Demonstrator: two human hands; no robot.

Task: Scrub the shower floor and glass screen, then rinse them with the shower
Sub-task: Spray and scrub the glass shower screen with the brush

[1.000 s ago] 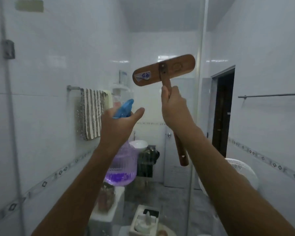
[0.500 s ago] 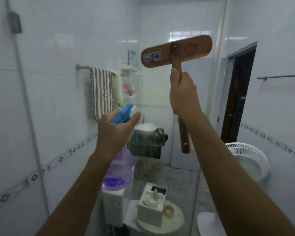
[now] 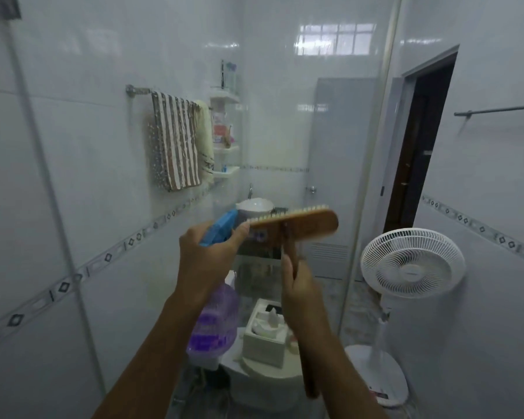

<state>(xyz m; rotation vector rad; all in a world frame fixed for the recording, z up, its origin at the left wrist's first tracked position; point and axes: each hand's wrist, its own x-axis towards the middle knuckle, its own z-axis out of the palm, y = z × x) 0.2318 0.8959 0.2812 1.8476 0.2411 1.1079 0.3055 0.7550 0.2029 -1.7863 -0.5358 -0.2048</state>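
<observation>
We are lowering the long-handled wooden scrub brush (image 3: 294, 226), gripped in our right hand (image 3: 300, 285), down the clear glass shower screen (image 3: 285, 122) towards the purple spray bottle (image 3: 214, 322) clasped in our left hand (image 3: 208, 255); scrubbing is continuing downward.

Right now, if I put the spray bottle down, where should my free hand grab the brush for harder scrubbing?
Probably the brush handle's lower end, coming from below the right hand. The handle runs down from the wide head, and that stretch is bare, while the right hand already fills the part near the head. The left hand holds the bottle.
</observation>
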